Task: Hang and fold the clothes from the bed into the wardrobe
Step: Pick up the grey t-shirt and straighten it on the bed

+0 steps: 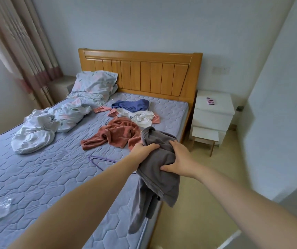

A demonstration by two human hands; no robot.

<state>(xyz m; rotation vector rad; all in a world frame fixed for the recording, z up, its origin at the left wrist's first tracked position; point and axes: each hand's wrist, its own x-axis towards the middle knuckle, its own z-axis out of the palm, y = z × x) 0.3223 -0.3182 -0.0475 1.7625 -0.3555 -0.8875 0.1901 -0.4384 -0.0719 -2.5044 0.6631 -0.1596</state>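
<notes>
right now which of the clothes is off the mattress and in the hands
The grey garment: both the left hand and right hand grip it, and it hangs over the bed's edge. The rust-red, blue and white pieces lie loose on the mattress.

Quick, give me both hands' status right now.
Left hand: closed on the grey garment, gripping its upper edge.
Right hand: closed on the same grey garment, which is lifted and hangs past the bed's edge.
</notes>
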